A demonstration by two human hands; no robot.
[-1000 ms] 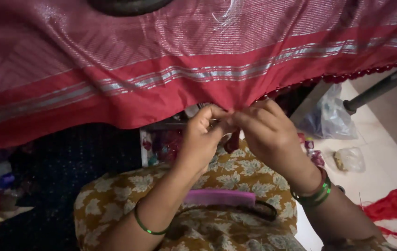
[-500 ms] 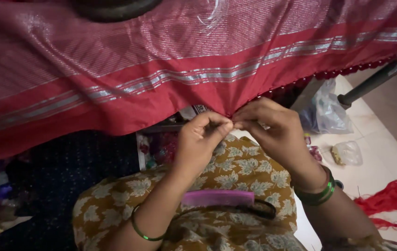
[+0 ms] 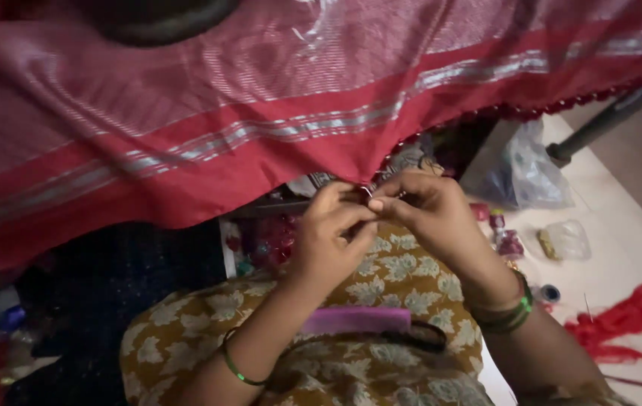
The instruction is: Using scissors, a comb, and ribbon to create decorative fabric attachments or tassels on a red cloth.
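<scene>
Both hands meet at the hem of the red cloth (image 3: 208, 162). Left hand (image 3: 328, 240) pinches the edge shut; right hand (image 3: 430, 214) is closed on a thin needle (image 3: 367, 192). Judged step: edge stitching. Next pull needs steady tension.
</scene>
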